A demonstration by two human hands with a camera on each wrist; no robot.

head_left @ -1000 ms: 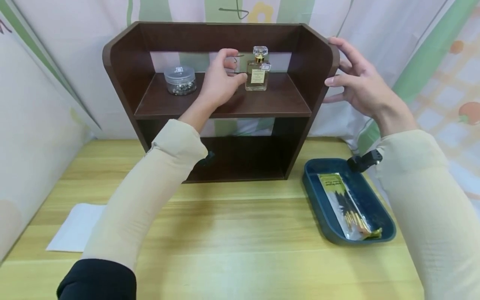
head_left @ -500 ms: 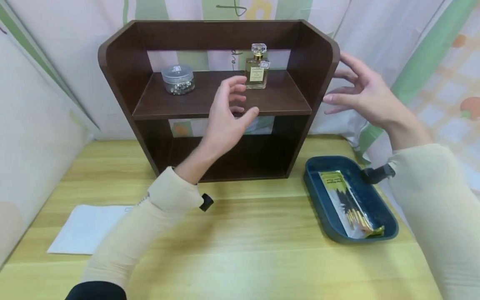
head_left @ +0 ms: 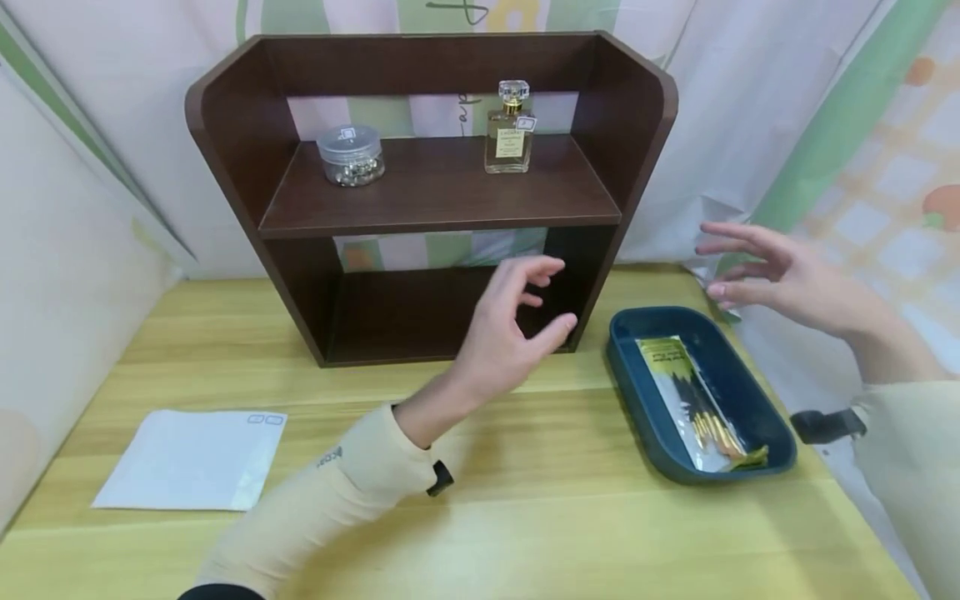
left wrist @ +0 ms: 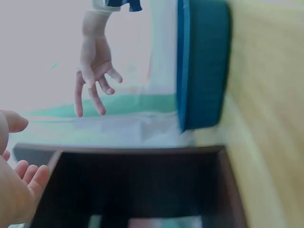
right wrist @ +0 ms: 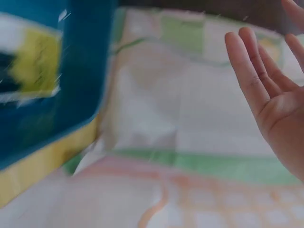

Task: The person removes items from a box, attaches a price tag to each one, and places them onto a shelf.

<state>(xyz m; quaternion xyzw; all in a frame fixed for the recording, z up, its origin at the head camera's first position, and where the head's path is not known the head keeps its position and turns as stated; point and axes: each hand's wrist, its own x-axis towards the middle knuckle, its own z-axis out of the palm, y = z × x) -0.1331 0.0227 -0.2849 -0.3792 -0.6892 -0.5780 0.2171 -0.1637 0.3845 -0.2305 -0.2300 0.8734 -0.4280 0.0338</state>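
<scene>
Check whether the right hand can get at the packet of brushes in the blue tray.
Likely yes: the right hand holds nothing and hovers near the blue tray, which has no lid. Nothing covers the packet of brushes; only the rim needs clearing.

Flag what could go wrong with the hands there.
1. The left hand is near the shelf unit; a bump might tip the glass perfume bottle standing on its upper shelf.
2. By the right hand, the black wrist camera looks close to the blue tray; catching it could shift the paintbrush packet inside.
</scene>
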